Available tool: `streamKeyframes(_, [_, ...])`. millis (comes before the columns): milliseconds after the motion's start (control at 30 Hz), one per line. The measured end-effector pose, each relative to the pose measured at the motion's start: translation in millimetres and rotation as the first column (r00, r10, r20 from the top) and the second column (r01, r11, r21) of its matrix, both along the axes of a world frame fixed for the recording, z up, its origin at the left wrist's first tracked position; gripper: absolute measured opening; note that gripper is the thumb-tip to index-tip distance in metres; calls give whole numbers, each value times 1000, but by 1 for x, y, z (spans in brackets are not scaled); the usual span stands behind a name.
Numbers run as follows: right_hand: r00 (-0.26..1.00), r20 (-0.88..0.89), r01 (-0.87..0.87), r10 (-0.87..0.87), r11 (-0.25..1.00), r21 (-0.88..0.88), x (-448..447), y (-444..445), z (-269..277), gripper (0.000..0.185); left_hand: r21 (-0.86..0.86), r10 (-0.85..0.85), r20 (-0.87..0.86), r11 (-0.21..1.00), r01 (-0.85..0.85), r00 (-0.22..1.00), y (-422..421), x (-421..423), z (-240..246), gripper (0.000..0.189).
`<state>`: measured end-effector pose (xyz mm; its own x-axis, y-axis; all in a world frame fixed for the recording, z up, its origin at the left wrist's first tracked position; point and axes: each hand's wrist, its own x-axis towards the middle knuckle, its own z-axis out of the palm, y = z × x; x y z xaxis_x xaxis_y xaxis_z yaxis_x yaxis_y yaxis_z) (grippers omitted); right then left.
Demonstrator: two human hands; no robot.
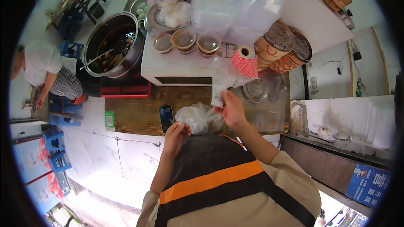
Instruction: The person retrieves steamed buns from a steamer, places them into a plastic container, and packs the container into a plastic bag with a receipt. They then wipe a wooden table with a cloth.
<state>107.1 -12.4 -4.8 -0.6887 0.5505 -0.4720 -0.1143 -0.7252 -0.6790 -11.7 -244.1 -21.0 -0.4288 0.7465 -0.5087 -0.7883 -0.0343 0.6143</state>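
Observation:
On the brown wooden counter (132,107) before me lies a white, translucent plastic bag (197,118), gathered at its top. My left hand (174,137) pinches at its near left edge, thumb against forefinger. A thin white slip (217,96) with faint print is held upright in the fingers of my right hand (234,110). From the bag, a twisted strand of plastic runs up to the lower fingers of that hand. What the bag contains cannot be made out. A smartphone (166,118) with its screen lit lies just left of the bag.
A large steel pot (139,50) of dark liquid stands left, beside a white box-shaped unit (180,66) bearing lidded cups (184,39). A red-and-white roll (245,63) and bamboo steamers (274,39) are at right. A person (44,66) is at far left.

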Motion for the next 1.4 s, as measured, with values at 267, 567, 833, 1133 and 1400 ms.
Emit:
streamKeyframes(267, [738, 523, -616, 426, 742, 265, 13, -38, -63, 24, 20, -207, -143, 977, 212, 968, 8, 5, -7, 44])
streamKeyframes(567, [678, 714, -577, 176, 730, 367, 45, -16, -83, 31, -332, -482, -590, 876, 349, 648, 25, 15, -9, 47])
streamKeyframes(833, [879, 285, -472, 382, 779, 413, 19, -20, -52, 27, -306, -395, -674, 919, 250, 624, 31, 15, -10, 31])
streamKeyframes(1133, [843, 308, -443, 441, 247, 862, 0, -41, -30, 25, -177, -257, -569, 966, 189, 781, 31, 11, -26, 31])
streamKeyframes(1400, [729, 434, -595, 529, 177, 784, 17, -29, -55, 18, -66, -178, -270, 984, 166, 946, 20, 13, -41, 7])
